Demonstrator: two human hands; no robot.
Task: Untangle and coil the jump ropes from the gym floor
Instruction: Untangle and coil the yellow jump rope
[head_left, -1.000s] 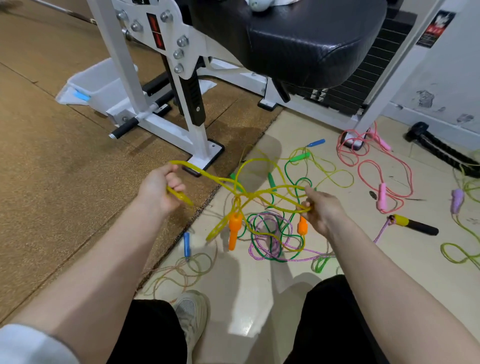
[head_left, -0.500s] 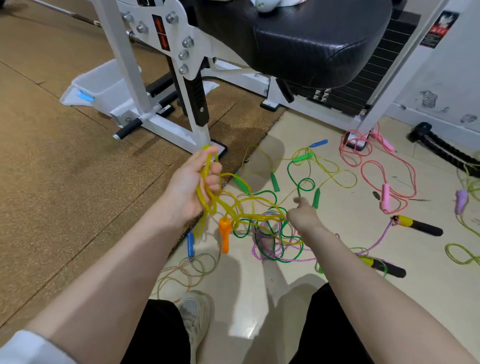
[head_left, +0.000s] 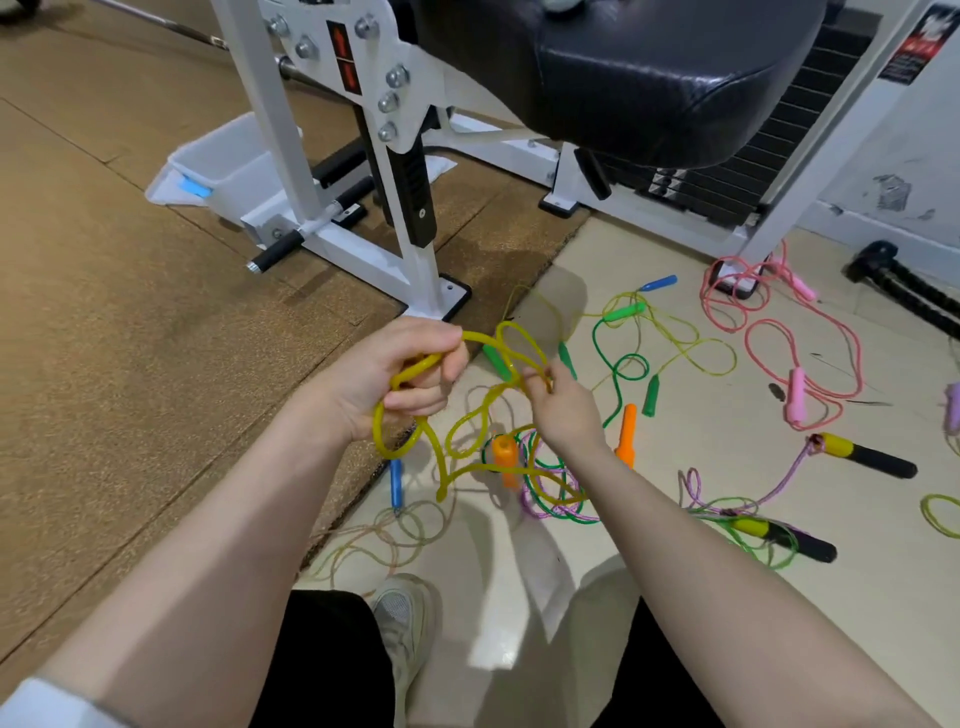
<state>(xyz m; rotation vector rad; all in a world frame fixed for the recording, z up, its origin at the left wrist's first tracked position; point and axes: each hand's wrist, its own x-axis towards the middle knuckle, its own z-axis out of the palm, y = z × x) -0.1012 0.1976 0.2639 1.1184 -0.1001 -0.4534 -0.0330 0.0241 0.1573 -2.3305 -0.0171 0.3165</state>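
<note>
My left hand (head_left: 395, 382) grips several loops of a thick yellow jump rope (head_left: 457, 447) above the floor. My right hand (head_left: 563, 410) pinches a strand of the same rope just to the right. Its two orange handles (head_left: 505, 460) (head_left: 626, 436) hang low near my right wrist. Beneath them lies a tangle of green rope (head_left: 618, 374) and purple rope (head_left: 550, 506) on the pale tile. A thin yellow-green rope (head_left: 691, 343) with green and blue handles spreads behind.
A white machine frame (head_left: 415, 275) and black padded seat (head_left: 649, 67) stand close ahead. A pink rope (head_left: 795, 343) lies at right, a rope with black-yellow handles (head_left: 862, 457) nearer. A faint rope with a blue handle (head_left: 396, 483) lies by my shoe (head_left: 402, 623). A white bin (head_left: 228, 166) sits left.
My left hand dropped lower with the gathered yellow loops. My right hand rose from the floor tangle and took a yellow strand beside the left hand. One orange handle now lies right of my wrist.
</note>
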